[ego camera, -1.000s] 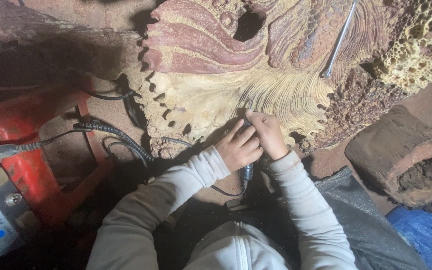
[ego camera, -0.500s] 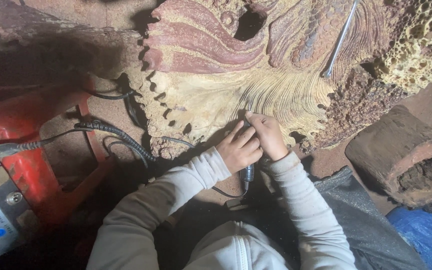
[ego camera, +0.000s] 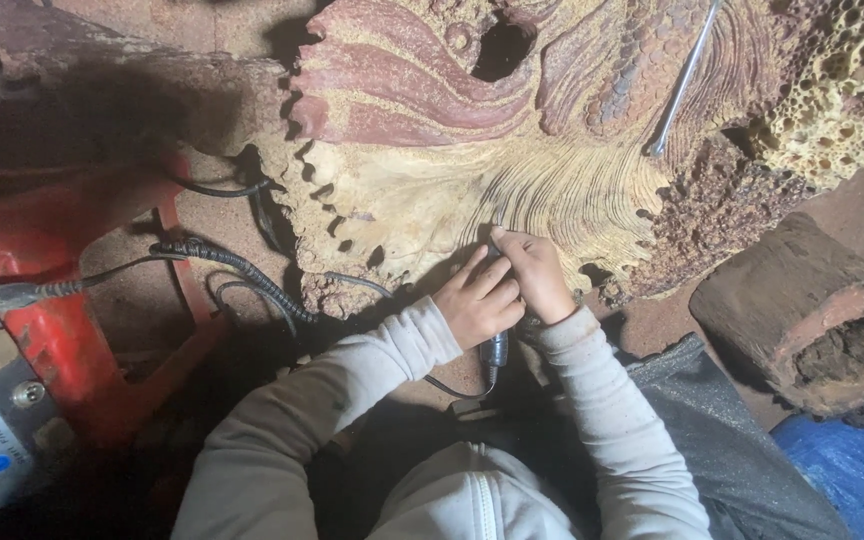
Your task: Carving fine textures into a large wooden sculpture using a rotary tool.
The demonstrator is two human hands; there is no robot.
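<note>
**Fine grooves under a two-handed grip**

Both hands crowd one slim rotary handpiece [ego camera: 497, 345] at the lower edge of a large wood carving [ego camera: 472, 190]. The left hand [ego camera: 477, 300] has its fingers clenched round the tool's dark barrel, and the right hand [ego camera: 537, 275] has its fingers wrapped over the front end, pressing the tip into the pale ribbed area; the tip itself is hidden under the fingers.

The risk, as I judge it, lies in that hidden tip: a slip sideways would cut across the thin parallel ridges, which look fine and close together. The fingers sit very near the cutting end, so a jump of the tool could catch them. The thin cord [ego camera: 452, 388] trailing from the handpiece runs under the left sleeve and could snag on a shift of the arm.

The carving is pale and fan-ribbed where the hands work, reddish and swept into broad curls above, with a dark hole [ego camera: 502, 48] near the top and a scaly patch beside it. A honeycombed, pitted mass [ego camera: 852, 80] rises at the right. A metal rod [ego camera: 682, 80] lies on the carving. A rough log [ego camera: 802, 310] rests on the dusty floor, and a ribbed black cable [ego camera: 222, 262] leads towards a red frame [ego camera: 62, 330].
</note>
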